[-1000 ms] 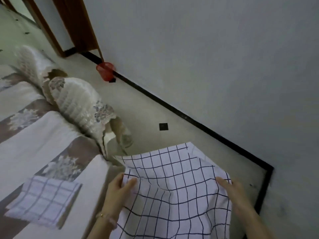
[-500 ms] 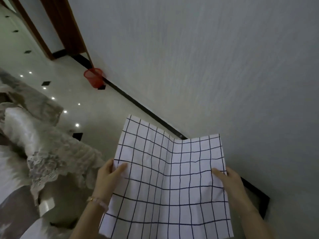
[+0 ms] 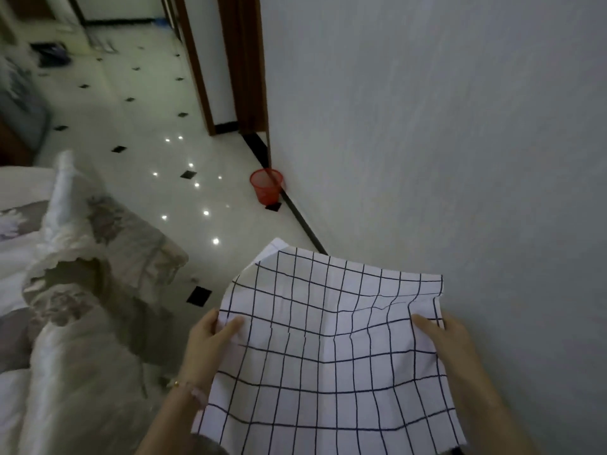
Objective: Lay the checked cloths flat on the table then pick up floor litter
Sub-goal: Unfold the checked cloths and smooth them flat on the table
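A white cloth with a dark blue check (image 3: 328, 353) is spread in the air in front of me, held by both side edges. My left hand (image 3: 210, 343) pinches its left edge, thumb on top. My right hand (image 3: 440, 339) grips the right edge the same way. The cloth's far left corner is folded under, showing a plain white flap. The table with its lace-trimmed, flower-patterned cover (image 3: 65, 290) lies at the left, beside the cloth and apart from it. No second checked cloth is in view.
A grey wall (image 3: 443, 142) runs close along the right. A red mesh waste basket (image 3: 266, 187) stands on the glossy tiled floor (image 3: 138, 133) against the wall's dark skirting. A brown door frame (image 3: 230, 77) is farther back. Dark objects lie on the floor far left.
My view has swung left and up along the hallway; the basket now appears mid-frame. The folded cloth on the table has left the view. Both hands still hold the spread cloth.
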Motion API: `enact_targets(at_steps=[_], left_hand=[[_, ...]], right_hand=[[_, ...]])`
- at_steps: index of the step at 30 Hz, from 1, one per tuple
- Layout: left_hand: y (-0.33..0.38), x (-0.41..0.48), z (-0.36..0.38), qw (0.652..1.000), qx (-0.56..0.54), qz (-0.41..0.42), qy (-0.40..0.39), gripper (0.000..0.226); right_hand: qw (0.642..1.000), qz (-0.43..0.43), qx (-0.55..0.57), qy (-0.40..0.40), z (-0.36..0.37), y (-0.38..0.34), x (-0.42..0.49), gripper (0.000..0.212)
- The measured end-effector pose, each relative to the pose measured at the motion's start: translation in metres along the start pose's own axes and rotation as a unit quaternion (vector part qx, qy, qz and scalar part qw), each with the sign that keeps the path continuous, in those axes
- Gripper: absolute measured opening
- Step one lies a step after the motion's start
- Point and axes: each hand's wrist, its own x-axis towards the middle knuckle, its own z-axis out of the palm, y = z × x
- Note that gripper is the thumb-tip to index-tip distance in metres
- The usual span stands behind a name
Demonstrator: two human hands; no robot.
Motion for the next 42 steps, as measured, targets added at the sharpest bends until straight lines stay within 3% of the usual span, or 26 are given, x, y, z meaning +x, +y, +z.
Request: enact_targets(at_steps=[7, 10, 13, 19, 26, 31, 36, 42], left_hand=[[0.005, 0.101, -0.038, 0.988, -0.033, -0.039, 0.146, 0.028], [0.003, 0.144, -0.053, 0.974, -0.061, -0.080, 0.205, 0.029], [0.018, 0.186, -0.070, 0.956, -0.084, -0.097, 0.264, 0.026], [0.110, 0.251, -0.115, 0.919, -0.095, -0.009, 0.383, 0.013], [0.153, 0.267, -0.221, 0.825, -0.169, 0.067, 0.535, 0.010], [0.150, 0.253, -0.309, 0.744, -0.205, 0.094, 0.629, 0.007], [0.132, 0.232, -0.380, 0.681, -0.151, 0.062, 0.714, 0.016], [0.087, 0.209, -0.416, 0.622, -0.130, -0.009, 0.772, 0.010]], right_hand=[[0.988, -0.033, -0.043, -0.142, 0.132, -0.061, 0.141, 0.017], [0.974, -0.049, -0.069, -0.209, 0.197, -0.086, 0.201, 0.014], [0.953, -0.066, -0.093, -0.280, 0.264, -0.124, 0.259, 0.025], [0.892, -0.136, -0.115, -0.415, 0.422, -0.239, 0.327, 0.031], [0.800, -0.209, -0.093, -0.555, 0.607, -0.330, 0.313, 0.014], [0.750, -0.190, -0.068, -0.629, 0.732, -0.355, 0.272, 0.014], [0.699, -0.176, -0.074, -0.689, 0.845, -0.358, 0.205, 0.011], [0.604, -0.148, -0.115, -0.775, 0.945, -0.329, 0.135, 0.017]])
